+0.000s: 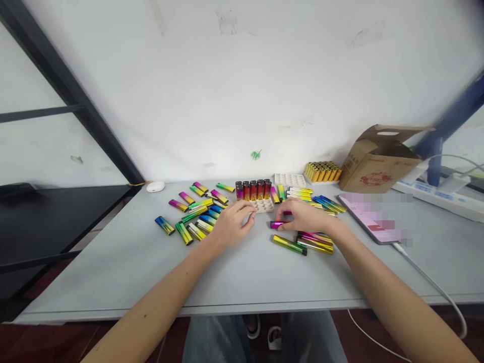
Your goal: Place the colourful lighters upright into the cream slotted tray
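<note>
My right hand is closed on a magenta lighter, held low over the table with its end poking out past the fingers. My left hand has its thumb and forefinger curled together at the near left edge of a white tray with round holes. Red-orange lighters with dark tops stand upright in the tray's back rows. Beside my right hand lie a green-yellow lighter and a few pink and gold ones, partly hidden under the wrist.
Several loose shiny lighters lie left of the tray. By the wall stand another white tray, a tray of yellow lighters and an open cardboard box. A tablet with a cable, a power strip and a white case flank them.
</note>
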Demonstrator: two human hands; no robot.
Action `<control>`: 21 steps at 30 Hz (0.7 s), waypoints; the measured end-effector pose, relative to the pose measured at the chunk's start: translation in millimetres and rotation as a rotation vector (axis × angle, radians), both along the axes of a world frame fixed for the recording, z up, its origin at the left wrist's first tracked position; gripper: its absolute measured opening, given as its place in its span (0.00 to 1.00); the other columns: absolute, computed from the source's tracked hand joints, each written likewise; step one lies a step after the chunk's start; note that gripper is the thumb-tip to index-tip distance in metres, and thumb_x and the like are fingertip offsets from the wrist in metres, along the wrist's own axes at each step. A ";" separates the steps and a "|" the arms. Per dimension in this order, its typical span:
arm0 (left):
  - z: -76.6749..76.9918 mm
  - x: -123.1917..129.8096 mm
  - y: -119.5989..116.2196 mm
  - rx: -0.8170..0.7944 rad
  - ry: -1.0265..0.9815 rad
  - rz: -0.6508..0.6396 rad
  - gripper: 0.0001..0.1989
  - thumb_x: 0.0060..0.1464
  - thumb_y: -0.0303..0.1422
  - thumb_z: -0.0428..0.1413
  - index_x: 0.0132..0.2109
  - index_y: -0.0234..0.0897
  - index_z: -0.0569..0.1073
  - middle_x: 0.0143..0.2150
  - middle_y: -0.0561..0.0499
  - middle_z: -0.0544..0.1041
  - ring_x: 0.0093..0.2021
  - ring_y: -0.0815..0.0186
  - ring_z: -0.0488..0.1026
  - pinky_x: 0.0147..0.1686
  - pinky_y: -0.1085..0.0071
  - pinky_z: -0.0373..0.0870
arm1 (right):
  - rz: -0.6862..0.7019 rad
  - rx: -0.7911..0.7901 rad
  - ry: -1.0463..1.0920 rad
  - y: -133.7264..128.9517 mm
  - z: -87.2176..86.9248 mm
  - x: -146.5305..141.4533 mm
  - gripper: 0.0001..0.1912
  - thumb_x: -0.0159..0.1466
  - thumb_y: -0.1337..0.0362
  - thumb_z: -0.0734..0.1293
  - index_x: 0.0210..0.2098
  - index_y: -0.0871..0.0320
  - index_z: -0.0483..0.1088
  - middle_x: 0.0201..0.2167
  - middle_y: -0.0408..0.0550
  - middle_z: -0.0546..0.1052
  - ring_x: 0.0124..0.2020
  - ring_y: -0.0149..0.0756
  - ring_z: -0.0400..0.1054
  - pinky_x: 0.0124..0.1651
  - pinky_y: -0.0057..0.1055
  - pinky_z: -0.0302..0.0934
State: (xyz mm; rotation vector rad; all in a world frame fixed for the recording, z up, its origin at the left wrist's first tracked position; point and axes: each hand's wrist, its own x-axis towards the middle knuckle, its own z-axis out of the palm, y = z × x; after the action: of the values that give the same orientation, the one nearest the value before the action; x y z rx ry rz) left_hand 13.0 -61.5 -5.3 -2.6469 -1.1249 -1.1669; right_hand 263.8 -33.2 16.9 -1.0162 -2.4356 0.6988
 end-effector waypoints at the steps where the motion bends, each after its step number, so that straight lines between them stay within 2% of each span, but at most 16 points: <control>1: 0.6 -0.5 0.1 0.000 -0.008 -0.003 0.10 0.61 0.30 0.47 0.40 0.38 0.74 0.43 0.47 0.77 0.43 0.65 0.74 0.46 0.67 0.70 | -0.011 -0.042 0.035 -1.8 0.2 -2.6 0.07 0.53 0.58 0.73 0.29 0.52 0.75 0.28 0.43 0.76 0.30 0.39 0.67 0.35 0.34 0.59; 5: 3.9 -3.1 -0.6 -0.034 -0.047 -0.002 0.12 0.63 0.32 0.46 0.41 0.38 0.74 0.43 0.46 0.76 0.42 0.64 0.73 0.45 0.67 0.70 | -0.117 -0.131 0.237 -7.0 0.8 -12.1 0.13 0.59 0.56 0.69 0.42 0.53 0.70 0.35 0.45 0.76 0.34 0.37 0.68 0.36 0.34 0.61; 7: 5.0 -4.3 -1.3 -0.063 -0.059 -0.006 0.14 0.64 0.33 0.44 0.42 0.37 0.74 0.44 0.45 0.76 0.43 0.64 0.73 0.46 0.66 0.70 | -0.191 -0.193 0.356 -6.8 0.4 -16.9 0.18 0.60 0.54 0.68 0.47 0.54 0.70 0.34 0.46 0.76 0.34 0.37 0.68 0.37 0.34 0.63; 10: 5.3 -5.2 -2.3 -0.086 -0.058 -0.025 0.16 0.65 0.33 0.42 0.42 0.37 0.74 0.45 0.44 0.75 0.45 0.63 0.73 0.47 0.66 0.69 | -0.230 -0.442 0.587 -4.7 -0.8 -24.5 0.18 0.61 0.52 0.67 0.45 0.56 0.73 0.34 0.47 0.76 0.36 0.37 0.70 0.40 0.35 0.65; 14: 6.2 -4.6 -3.2 -0.103 -0.046 -0.044 0.17 0.66 0.34 0.41 0.42 0.36 0.74 0.46 0.44 0.75 0.45 0.63 0.73 0.47 0.66 0.68 | -0.175 -0.787 0.932 -5.1 0.3 -32.8 0.12 0.61 0.55 0.66 0.39 0.55 0.74 0.40 0.49 0.78 0.44 0.41 0.73 0.48 0.39 0.67; 16: 7.4 -4.0 -3.8 -0.119 -0.041 -0.050 0.17 0.66 0.35 0.41 0.42 0.37 0.74 0.46 0.44 0.75 0.46 0.63 0.73 0.48 0.66 0.68 | -0.139 -0.856 0.982 -7.2 2.4 -34.9 0.12 0.63 0.56 0.63 0.41 0.54 0.73 0.46 0.49 0.78 0.48 0.43 0.73 0.51 0.42 0.66; 18: 8.5 -3.4 -4.3 -0.143 -0.034 -0.059 0.18 0.66 0.36 0.40 0.41 0.37 0.74 0.44 0.44 0.76 0.45 0.63 0.73 0.46 0.66 0.69 | -0.124 -0.872 0.980 -9.4 4.6 -35.8 0.16 0.64 0.53 0.60 0.45 0.54 0.73 0.50 0.50 0.77 0.51 0.45 0.72 0.53 0.45 0.65; 21: 8.0 -1.7 -4.8 -0.199 -0.046 -0.088 0.19 0.66 0.38 0.40 0.40 0.37 0.74 0.41 0.44 0.76 0.42 0.63 0.73 0.44 0.66 0.69 | -0.127 -0.870 0.967 -10.7 5.7 -36.0 0.24 0.66 0.48 0.54 0.47 0.55 0.72 0.52 0.53 0.76 0.52 0.46 0.71 0.53 0.46 0.65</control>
State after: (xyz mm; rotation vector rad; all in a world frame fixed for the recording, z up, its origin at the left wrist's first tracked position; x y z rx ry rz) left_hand 11.3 -66.4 2.7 -2.8580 -1.2024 -1.1954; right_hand 227.8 -43.8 22.6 -0.7781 -1.1985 1.7630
